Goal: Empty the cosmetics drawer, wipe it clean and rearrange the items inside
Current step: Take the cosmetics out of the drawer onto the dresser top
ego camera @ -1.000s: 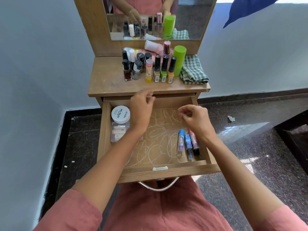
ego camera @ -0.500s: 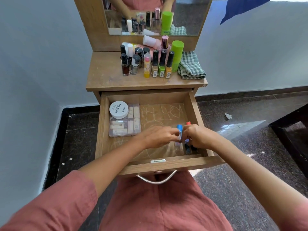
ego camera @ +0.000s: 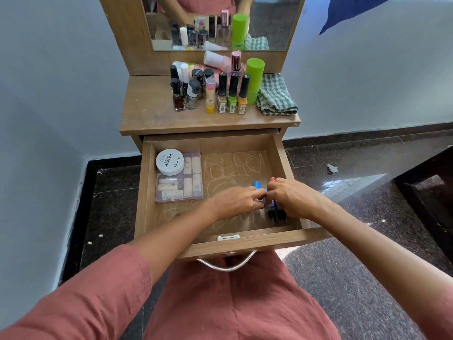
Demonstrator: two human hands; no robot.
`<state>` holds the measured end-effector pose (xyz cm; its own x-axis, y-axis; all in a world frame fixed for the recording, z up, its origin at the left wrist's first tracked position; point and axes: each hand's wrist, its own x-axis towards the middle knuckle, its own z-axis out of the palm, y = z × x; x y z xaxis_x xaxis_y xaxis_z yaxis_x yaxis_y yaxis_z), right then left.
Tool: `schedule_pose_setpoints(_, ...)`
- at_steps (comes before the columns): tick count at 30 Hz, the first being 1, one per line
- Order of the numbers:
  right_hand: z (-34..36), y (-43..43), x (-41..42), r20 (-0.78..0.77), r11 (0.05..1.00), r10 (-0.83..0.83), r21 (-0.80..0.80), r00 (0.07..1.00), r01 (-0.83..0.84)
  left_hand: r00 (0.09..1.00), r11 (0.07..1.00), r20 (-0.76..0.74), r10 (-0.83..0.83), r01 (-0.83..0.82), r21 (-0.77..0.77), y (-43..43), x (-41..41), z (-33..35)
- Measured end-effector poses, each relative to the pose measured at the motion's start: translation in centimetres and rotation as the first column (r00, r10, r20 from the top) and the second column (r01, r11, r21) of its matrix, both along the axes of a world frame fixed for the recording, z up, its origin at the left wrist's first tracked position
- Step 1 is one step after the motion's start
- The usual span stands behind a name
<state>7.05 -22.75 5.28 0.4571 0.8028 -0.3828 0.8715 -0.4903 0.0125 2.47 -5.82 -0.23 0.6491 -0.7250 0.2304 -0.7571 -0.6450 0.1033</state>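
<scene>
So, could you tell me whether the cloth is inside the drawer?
No, the cloth lies folded on the tabletop, above the open drawer.

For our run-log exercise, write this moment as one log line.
left hand: holds tubes | right hand: holds tubes | drawer: open | white jar: atop clear case, back-left

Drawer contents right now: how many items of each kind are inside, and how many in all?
White round jar: 1
Clear plastic case: 1
Slim tubes, held between the left hand and right hand and partly hidden: 3
Total: 5
</scene>
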Motion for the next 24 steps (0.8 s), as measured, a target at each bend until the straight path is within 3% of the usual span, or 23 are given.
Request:
schedule_pose_setpoints(3, 0.4, -0.1, 0.6, 0.025, 0.998, -0.021, 0.055, 0.999, 0.02, 0.999, 0.998, -0.011, 0.045, -0.045, 0.033, 0.4, 0.0, -0.3)
schedule_pose_setpoints(11, -0.7, 1.4, 0.4, 0.2, 0.991, 0.023, -0.137, 0.98, 0.005, 1.0, 1.0, -0.016, 0.005, -0.005, 0.024, 0.3, -0.1, -0.1)
schedule_pose_setpoints(17, -0.7, 2.2, 0.6, 0.184, 0.984, 0.028, -0.176, 0.983, 0.005, 1.0, 1.0, 0.005, 0.013, -0.013, -0.028, 0.4, -0.1, 0.0)
schedule_pose_setpoints(20, 0.0, 2.1, 0.8, 0.13, 0.993, -0.037, -0.102, 0.991, 0.051, 0.999, 0.995, -0.014, 0.036, -0.037, -0.097, 0.5, -0.1, -0.1)
schedule_pose_setpoints(24, 0.5, 2.0, 2.2, 0.016, 0.961, -0.251, 0.127, 0.968, 0.247, 0.983, 0.964, -0.117, 0.14, -0.163, -0.212, 0.8, 0.2, 0.0)
